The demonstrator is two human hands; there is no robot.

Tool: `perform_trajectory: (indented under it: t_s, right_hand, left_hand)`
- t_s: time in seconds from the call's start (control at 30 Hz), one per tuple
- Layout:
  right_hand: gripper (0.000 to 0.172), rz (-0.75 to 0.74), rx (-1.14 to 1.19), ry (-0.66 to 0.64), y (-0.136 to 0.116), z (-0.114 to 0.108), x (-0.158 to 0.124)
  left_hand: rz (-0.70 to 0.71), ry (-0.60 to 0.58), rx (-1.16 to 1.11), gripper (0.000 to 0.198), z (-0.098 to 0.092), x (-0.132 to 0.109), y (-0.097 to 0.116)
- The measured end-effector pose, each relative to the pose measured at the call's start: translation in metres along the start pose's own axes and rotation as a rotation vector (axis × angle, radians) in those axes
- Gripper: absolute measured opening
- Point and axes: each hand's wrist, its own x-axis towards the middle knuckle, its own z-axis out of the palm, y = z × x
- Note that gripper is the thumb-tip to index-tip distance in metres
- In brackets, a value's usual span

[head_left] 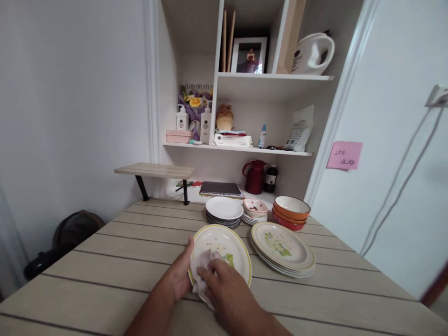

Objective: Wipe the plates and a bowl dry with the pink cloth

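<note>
Yellow banded the rim of the patterned plate [238,249], which the left hand [180,275] gripped at its left edge over the slatted table [105,270]; the thumb lay along the rim, while the other fingers were mostly hidden beneath. On the plate's lower left, the right hand [224,284], fingers bent and partly closed, pressed a pale, crumpled cloth [199,282], part of which hung past the near rim. Just right of the plate stood a stack of similar plates [303,254]. Beyond it were white plates [224,208] and, farther right, a small pink bowl [255,206] and nested orange-and-red bowls [292,215].
</note>
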Motion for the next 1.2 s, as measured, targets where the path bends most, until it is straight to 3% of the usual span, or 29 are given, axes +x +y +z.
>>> perform_trajectory:
  t_s: [0.1, 0.2, 0.37, 0.47, 0.57, 0.7, 0.8, 1.0, 1.2]
  right_hand:
    - [0.047, 0.060, -0.042, 0.082, 0.009, -0.011, 0.035]
    - [0.045, 0.120, -0.077, 0.108, 0.034, -0.024, 0.051]
    - [0.042, 0.191, -0.165, 0.065, 0.067, -0.028, 0.020]
    - [0.042, 0.234, -0.167, 0.017, 0.061, -0.020, -0.011]
    - [0.045, 0.219, -0.139, -0.032, 0.038, -0.013, -0.029]
    - [0.044, 0.057, -0.026, -0.073, 0.004, -0.010, -0.021]
    - [0.039, -0.037, 0.050, -0.028, -0.003, -0.016, 0.000]
    - [0.041, -0.111, 0.044, 0.030, 0.023, -0.033, 0.031]
    - [0.035, 0.156, -0.016, 0.075, 0.061, -0.045, 0.023]
  left_hand:
    - [0.057, 0.048, 0.010, 0.070, -0.002, 0.003, -0.001]
    - [0.071, 0.030, -0.004, 0.069, -0.006, 0.006, -0.002]
    - [0.027, -0.010, -0.010, 0.072, -0.005, 0.005, 0.001]
    - [0.006, 0.014, 0.005, 0.073, -0.001, 0.002, 0.003]
    - [-0.015, 0.007, 0.013, 0.073, 0.002, 0.000, 0.003]
    - [-0.023, 0.005, 0.018, 0.071, 0.003, -0.001, 0.004]
    - [-0.045, 0.055, 0.043, 0.071, 0.002, -0.001, 0.006]
    - [-0.008, 0.125, 0.083, 0.065, 0.002, 0.002, 0.003]
    - [-0.007, 0.023, 0.002, 0.068, 0.005, 0.002, 0.004]
